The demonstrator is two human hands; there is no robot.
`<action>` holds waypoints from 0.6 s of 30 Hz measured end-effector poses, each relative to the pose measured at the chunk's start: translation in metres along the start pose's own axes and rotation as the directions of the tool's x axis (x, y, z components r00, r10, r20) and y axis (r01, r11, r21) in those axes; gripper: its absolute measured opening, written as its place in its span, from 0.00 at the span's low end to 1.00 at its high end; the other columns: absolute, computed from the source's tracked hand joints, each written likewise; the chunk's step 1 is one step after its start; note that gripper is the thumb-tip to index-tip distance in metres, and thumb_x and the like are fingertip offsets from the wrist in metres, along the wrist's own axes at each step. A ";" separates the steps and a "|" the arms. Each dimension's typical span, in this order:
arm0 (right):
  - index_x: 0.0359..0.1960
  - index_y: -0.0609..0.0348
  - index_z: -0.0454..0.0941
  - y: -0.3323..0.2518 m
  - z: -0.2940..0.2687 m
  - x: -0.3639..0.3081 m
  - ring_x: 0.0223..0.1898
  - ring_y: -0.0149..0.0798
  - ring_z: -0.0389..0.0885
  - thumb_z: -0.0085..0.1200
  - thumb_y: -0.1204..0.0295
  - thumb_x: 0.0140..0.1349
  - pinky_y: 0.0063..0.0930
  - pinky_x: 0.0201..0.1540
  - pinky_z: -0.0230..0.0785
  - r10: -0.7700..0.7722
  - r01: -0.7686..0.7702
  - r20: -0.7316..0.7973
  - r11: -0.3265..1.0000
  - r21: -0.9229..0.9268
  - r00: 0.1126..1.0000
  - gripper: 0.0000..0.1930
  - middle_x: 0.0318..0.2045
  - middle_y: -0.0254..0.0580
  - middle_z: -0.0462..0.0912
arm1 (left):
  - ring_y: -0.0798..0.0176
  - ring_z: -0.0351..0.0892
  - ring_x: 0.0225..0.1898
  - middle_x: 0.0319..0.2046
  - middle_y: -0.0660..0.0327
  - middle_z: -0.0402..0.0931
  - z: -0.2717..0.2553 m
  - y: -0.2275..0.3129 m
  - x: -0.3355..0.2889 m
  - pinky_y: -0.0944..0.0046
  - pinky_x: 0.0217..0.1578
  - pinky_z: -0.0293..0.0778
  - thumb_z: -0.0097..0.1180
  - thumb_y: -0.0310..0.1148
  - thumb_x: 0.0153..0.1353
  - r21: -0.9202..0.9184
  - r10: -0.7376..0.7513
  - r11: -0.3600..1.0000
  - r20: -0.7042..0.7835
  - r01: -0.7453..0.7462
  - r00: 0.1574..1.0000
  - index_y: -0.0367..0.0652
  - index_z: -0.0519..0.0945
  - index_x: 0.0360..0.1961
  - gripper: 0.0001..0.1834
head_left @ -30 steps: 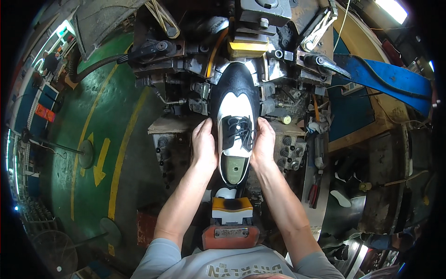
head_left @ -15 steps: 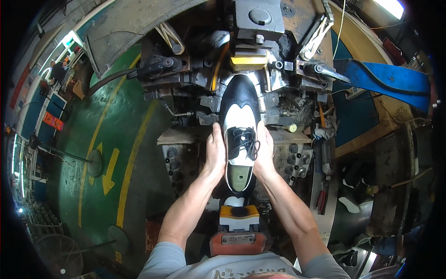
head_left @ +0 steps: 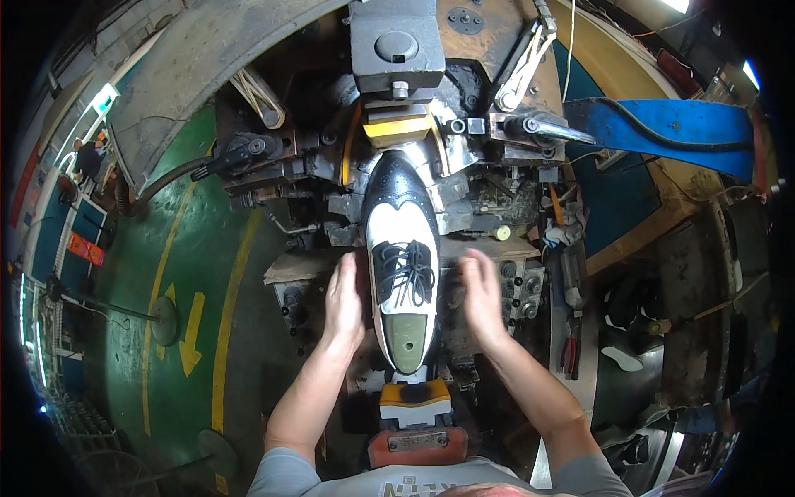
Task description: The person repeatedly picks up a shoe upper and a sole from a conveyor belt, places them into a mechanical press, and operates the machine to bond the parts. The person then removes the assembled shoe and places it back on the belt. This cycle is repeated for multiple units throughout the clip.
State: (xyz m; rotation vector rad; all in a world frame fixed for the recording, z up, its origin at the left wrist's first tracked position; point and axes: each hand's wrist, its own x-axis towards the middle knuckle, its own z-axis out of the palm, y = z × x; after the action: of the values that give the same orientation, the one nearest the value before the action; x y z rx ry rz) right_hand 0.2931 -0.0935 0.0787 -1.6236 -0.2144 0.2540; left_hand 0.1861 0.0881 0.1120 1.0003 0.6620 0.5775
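Observation:
A black-and-white lace-up shoe [head_left: 402,222] lies lengthwise in the middle of a shoe machine, its black toe pointing away from me under the upper yellow pad [head_left: 397,128]. An olive-green shoe last [head_left: 404,338] with a small hole fills its heel opening. Just left of the shoe is my left hand [head_left: 343,305], fingers stretched out and a narrow gap between palm and shoe. My right hand [head_left: 480,296] is farther off on the other side, fingers straight and slightly blurred. Neither hand holds anything.
Dark metal clamps flank the toe. Nearer me sits a yellow-and-black heel pad [head_left: 414,396] above a red block [head_left: 416,447]. Rubber bands [head_left: 525,70] hang at the upper right. Red-handled pliers [head_left: 570,356] and several shoes [head_left: 621,358] lie to the right; a green floor spreads left.
Both hands have let go of the shoe and moved apart from its sides. In view, the shoe sits lower and farther left, as does the machine's upper part.

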 end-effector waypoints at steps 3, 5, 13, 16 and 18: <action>0.60 0.65 0.66 0.079 -0.058 0.016 0.61 0.49 0.64 0.40 0.60 0.73 0.38 0.66 0.53 -0.085 -0.002 -0.318 0.964 -0.265 0.944 0.23 0.58 0.54 0.66 | 0.60 0.69 0.58 0.55 0.55 0.73 -0.037 -0.007 0.009 0.61 0.62 0.60 0.38 0.38 0.74 0.380 0.319 0.875 0.014 -0.300 0.948 0.35 0.74 0.53 0.19; 0.61 0.69 0.64 0.119 -0.088 0.019 0.62 0.53 0.63 0.41 0.61 0.72 0.39 0.67 0.52 -0.022 -0.139 -0.457 0.938 -0.316 0.889 0.25 0.60 0.59 0.64 | 0.58 0.69 0.59 0.55 0.53 0.73 -0.082 -0.034 0.027 0.60 0.62 0.60 0.41 0.34 0.73 0.461 0.478 0.819 -0.223 -0.340 0.849 0.34 0.73 0.53 0.17; 0.62 0.67 0.66 0.139 -0.096 -0.005 0.58 0.44 0.70 0.38 0.60 0.73 0.36 0.60 0.60 0.455 -0.407 -0.308 0.889 0.209 0.836 0.25 0.57 0.47 0.71 | 0.56 0.60 0.67 0.66 0.48 0.62 -0.208 -0.079 0.046 0.61 0.66 0.55 0.41 0.18 0.63 0.428 0.240 0.904 -0.484 -0.012 0.841 0.31 0.66 0.61 0.24; 0.65 0.68 0.61 0.156 -0.119 -0.002 0.63 0.44 0.64 0.37 0.60 0.73 0.34 0.65 0.53 0.410 -0.329 -0.263 0.894 0.303 0.873 0.26 0.63 0.48 0.67 | 0.57 0.60 0.67 0.66 0.48 0.61 -0.203 -0.069 0.043 0.61 0.67 0.54 0.39 0.15 0.63 0.342 0.256 0.937 -0.548 -0.065 0.797 0.32 0.63 0.63 0.26; 0.67 0.69 0.59 0.182 -0.137 -0.006 0.67 0.44 0.61 0.36 0.61 0.74 0.32 0.68 0.49 0.277 -0.207 -0.293 0.946 0.250 0.915 0.27 0.66 0.51 0.63 | 0.57 0.61 0.67 0.65 0.48 0.62 -0.201 -0.061 0.038 0.60 0.68 0.53 0.39 0.14 0.61 0.384 0.380 0.909 -0.614 -0.158 0.692 0.32 0.63 0.64 0.27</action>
State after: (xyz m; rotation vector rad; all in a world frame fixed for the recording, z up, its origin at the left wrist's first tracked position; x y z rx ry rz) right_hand 0.3246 -0.2381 -0.0948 -1.4502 0.2642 0.1878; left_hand 0.0724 0.2028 -0.0281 1.1875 1.3018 1.1683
